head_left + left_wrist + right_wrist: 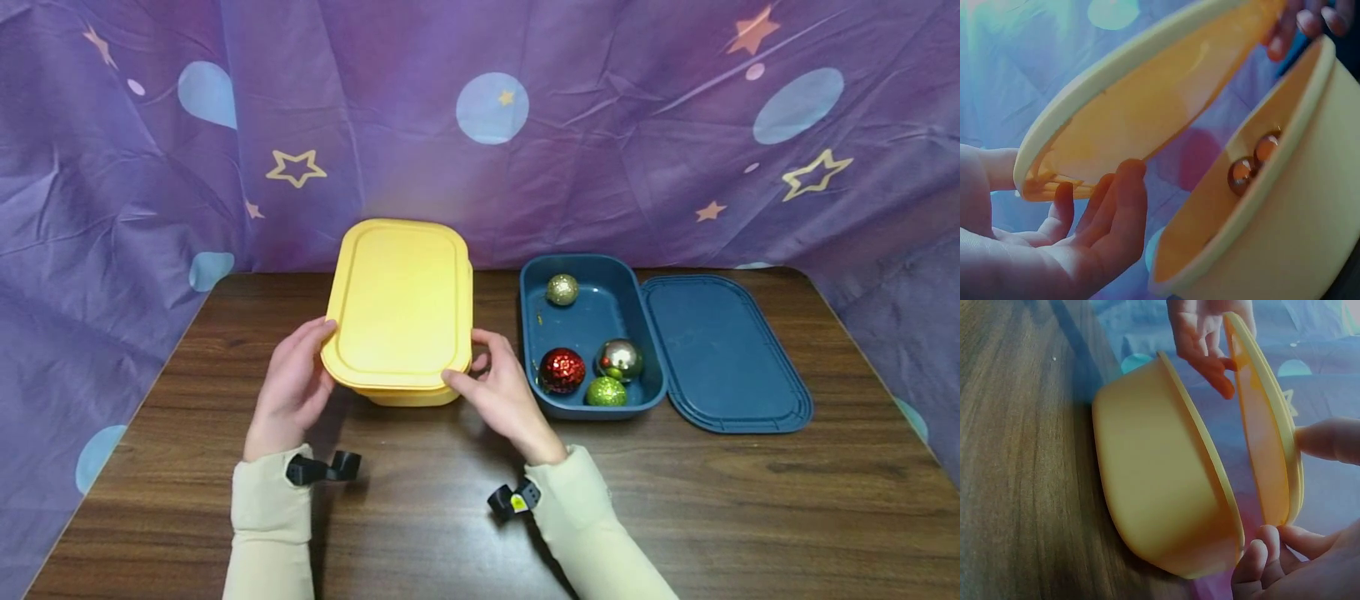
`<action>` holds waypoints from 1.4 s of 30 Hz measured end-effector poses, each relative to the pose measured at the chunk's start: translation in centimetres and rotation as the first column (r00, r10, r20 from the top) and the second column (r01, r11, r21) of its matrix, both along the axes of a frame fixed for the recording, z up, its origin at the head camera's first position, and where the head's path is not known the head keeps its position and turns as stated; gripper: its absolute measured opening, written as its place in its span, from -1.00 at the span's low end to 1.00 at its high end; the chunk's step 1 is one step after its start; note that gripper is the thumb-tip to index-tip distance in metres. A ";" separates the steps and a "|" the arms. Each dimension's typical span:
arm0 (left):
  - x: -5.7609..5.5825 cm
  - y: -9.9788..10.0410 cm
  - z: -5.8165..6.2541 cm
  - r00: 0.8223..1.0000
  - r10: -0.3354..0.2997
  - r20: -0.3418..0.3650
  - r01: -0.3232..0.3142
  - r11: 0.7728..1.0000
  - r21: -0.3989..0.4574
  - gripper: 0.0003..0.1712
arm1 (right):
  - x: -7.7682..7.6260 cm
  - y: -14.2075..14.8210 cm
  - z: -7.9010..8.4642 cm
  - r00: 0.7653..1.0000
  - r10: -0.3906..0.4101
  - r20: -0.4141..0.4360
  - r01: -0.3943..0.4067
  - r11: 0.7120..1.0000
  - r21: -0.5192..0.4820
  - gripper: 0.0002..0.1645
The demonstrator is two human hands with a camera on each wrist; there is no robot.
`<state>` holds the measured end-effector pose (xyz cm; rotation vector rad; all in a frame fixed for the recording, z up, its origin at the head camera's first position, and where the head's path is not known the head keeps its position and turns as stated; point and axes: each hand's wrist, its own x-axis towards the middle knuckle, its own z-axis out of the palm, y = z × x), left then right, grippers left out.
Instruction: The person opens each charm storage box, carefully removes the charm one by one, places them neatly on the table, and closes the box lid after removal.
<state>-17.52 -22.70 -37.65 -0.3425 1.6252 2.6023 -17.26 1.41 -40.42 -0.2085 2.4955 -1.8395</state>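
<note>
A yellow lid (397,300) is held over a yellow rectangular container (412,398), with a gap between them in both wrist views. My left hand (292,387) pinches the lid's left edge, thumb on the outside and fingers under the rim. At the lid's near right corner, my right hand (506,396) grips the edge, its thumb on top. Shiny round ornaments (1242,175) show inside the container in the left wrist view; the lid hides them from the head view.
Right of the yellow container stands an open blue container (531,333) with a gold ball (562,289), a red ball (562,370), a silver ball (619,360) and a green ball (606,392). Its blue lid (727,350) lies beside it. A purple curtain (405,100) hangs behind the table.
</note>
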 end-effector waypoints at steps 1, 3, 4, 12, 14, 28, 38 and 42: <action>0.0 -0.1 0.0 1.000 -0.011 -0.013 0.012 0.999 0.035 -0.85 | 0.0 0.0 0.0 1.000 0.003 0.000 -0.003 1.000 -0.006 -0.23; 0.1 -0.3 0.1 0.998 -0.032 -0.045 0.037 0.994 0.101 -0.86 | 0.0 0.0 0.0 1.000 0.008 0.000 -0.007 1.000 -0.011 -0.23; 0.1 -0.4 0.1 0.997 -0.045 -0.059 0.052 0.991 0.125 -0.86 | 0.0 0.0 -0.1 1.000 0.010 -0.001 -0.010 1.000 -0.012 -0.23; 0.3 -1.0 0.0 0.981 -0.122 -0.149 0.160 0.948 0.275 -0.82 | 0.0 0.0 -0.1 1.000 0.015 0.013 -0.015 1.000 0.018 -0.21; 0.4 -1.1 -0.1 0.977 -0.137 -0.162 0.182 0.934 0.306 -0.81 | 0.0 0.0 -0.2 1.000 0.015 0.020 -0.016 1.000 0.022 -0.20; 0.3 -1.7 -0.5 0.955 -0.200 -0.221 0.265 0.909 0.323 -0.70 | -0.1 -0.1 -0.5 0.999 0.030 -0.017 -0.029 0.998 0.060 -0.22; 0.5 -2.6 -0.4 0.955 -0.161 -0.249 0.249 0.892 0.377 -0.70 | -0.4 0.0 -0.9 0.997 -0.005 -0.077 0.008 0.999 0.043 -0.45; 0.8 -3.0 -0.2 0.957 -0.145 -0.251 0.232 0.901 0.366 -0.69 | -0.4 -0.1 -1.1 0.997 -0.014 -0.072 0.018 0.998 0.067 -0.39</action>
